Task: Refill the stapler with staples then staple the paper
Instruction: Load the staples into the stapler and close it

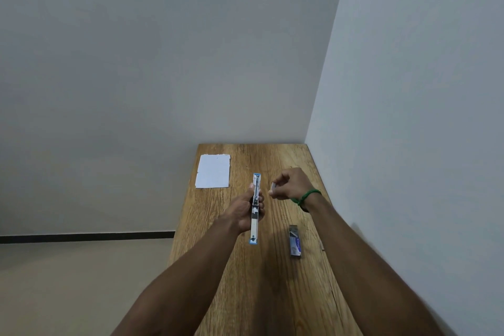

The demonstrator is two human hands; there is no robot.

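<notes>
A blue-edged stapler [255, 188] is unfolded flat, its metal staple channel facing up, lengthwise above the wooden table [245, 281]. My left hand [244, 213] grips it around the middle. To its right my right hand [289, 184] pinches a small silvery strip of staples [273, 186] between thumb and fingers, a short gap from the stapler. White paper [213, 171] lies flat at the table's far left corner. A small staple box [295, 241] lies open on the table at the right.
The narrow table stands in a corner, with a grey wall [409, 117] along its right edge and behind its far edge. Floor [81, 281] drops away on the left. A green band is on my right wrist.
</notes>
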